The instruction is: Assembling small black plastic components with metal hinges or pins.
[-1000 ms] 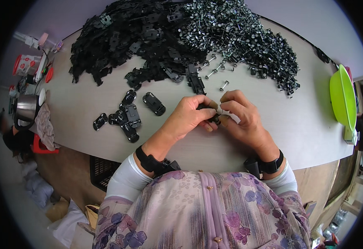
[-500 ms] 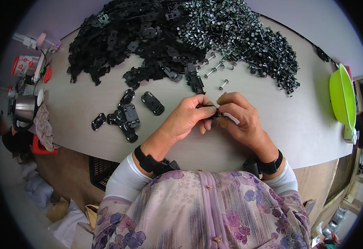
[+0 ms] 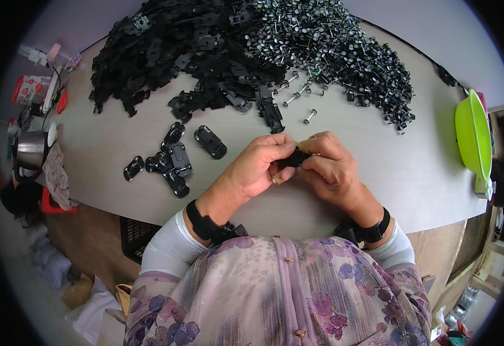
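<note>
A small black toy car chassis (image 3: 293, 159) is held between my two hands above the near middle of the table. My left hand (image 3: 252, 167) closes on its left end with thumb and fingers. On the other end, my right hand (image 3: 333, 172) pinches it with bent fingers. The fingers cover much of the part, so whether wheels sit on it cannot be seen. Just beyond my hands lie black chassis pieces (image 3: 270, 111) and several loose wheel axles (image 3: 310, 116). To the left rest a chassis with wheels (image 3: 210, 142) and a small cluster of similar ones (image 3: 179, 158).
A large heap of black chassis (image 3: 154, 57) covers the far left of the table (image 3: 413, 173), touching a heap of wheel axles (image 3: 327, 49). A green basin (image 3: 473, 135) stands at the right edge. A metal pot (image 3: 31, 149) and a cloth (image 3: 59, 176) are at the left.
The chassis has turned between my hands and shows more of its dark face. My right fingers have curled in closer around its end. The things on the table keep their places.
</note>
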`<state>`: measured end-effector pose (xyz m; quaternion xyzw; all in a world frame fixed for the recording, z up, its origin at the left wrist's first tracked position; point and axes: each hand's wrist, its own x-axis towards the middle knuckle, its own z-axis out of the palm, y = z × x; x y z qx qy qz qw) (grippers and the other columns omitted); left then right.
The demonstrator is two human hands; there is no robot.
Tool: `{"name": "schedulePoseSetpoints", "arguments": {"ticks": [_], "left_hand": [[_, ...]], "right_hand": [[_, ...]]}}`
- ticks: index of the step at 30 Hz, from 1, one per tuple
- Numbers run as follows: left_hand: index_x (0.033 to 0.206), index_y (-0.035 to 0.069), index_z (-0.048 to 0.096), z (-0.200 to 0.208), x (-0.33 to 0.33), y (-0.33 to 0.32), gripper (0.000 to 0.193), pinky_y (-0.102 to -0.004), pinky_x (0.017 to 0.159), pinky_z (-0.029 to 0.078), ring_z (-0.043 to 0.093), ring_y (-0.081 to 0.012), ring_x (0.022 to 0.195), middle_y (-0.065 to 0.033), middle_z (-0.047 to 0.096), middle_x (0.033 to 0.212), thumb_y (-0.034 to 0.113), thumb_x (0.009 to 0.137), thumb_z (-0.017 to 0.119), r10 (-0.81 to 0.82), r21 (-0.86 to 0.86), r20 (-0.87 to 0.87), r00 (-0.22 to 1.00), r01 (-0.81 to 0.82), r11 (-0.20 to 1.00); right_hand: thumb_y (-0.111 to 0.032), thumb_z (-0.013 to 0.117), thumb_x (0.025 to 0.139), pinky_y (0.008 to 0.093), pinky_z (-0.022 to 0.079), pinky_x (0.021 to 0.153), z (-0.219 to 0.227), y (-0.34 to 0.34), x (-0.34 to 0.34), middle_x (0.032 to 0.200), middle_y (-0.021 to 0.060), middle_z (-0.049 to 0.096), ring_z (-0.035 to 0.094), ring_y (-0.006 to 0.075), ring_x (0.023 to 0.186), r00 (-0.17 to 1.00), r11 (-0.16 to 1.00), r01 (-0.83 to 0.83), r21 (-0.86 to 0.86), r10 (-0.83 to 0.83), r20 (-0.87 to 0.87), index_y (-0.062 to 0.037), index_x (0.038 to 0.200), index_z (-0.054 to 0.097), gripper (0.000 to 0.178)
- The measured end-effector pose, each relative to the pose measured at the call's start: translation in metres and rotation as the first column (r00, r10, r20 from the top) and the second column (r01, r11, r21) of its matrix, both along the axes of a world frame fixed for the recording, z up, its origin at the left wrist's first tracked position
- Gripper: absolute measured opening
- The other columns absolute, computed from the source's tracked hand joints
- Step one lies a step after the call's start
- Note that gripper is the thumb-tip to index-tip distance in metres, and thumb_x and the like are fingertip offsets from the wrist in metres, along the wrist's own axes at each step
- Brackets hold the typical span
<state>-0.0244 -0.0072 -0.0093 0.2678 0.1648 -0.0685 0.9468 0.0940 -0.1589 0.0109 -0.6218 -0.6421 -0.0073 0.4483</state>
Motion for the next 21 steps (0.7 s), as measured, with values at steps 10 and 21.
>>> {"name": "schedulePoseSetpoints", "arguments": {"ticks": [10,21], "left_hand": [[0.091,0.002,0.058,0.002,0.005,0.001,0.007,-0.0218,0.048,0.045,0.059,-0.0098,0.059,-0.0034,0.059,0.077,0.008,0.089,0.060,0.043,0.446,0.007,0.999,-0.042,0.894],[0.098,0.001,0.058,0.000,0.006,0.002,0.012,-0.0201,0.048,0.048,0.060,-0.0084,0.061,-0.0031,0.060,0.083,0.009,0.091,0.061,-0.030,0.534,0.013,0.999,0.019,0.845]], "right_hand": [[0.001,0.067,0.074,0.0356,0.049,0.083,-0.009,-0.009,0.062,0.104,0.0115,0.063,0.061,0.0297,0.095,0.933,0.957,0.260,-0.126,-0.283,-0.224,-0.0006,0.094,0.059,0.021],[0.005,0.061,0.072,0.0375,0.050,0.070,-0.021,-0.010,0.094,0.087,0.0085,0.059,0.060,0.0281,0.081,0.875,0.860,0.471,-0.197,-0.427,0.230,-0.0019,0.087,0.064,0.017]]}}
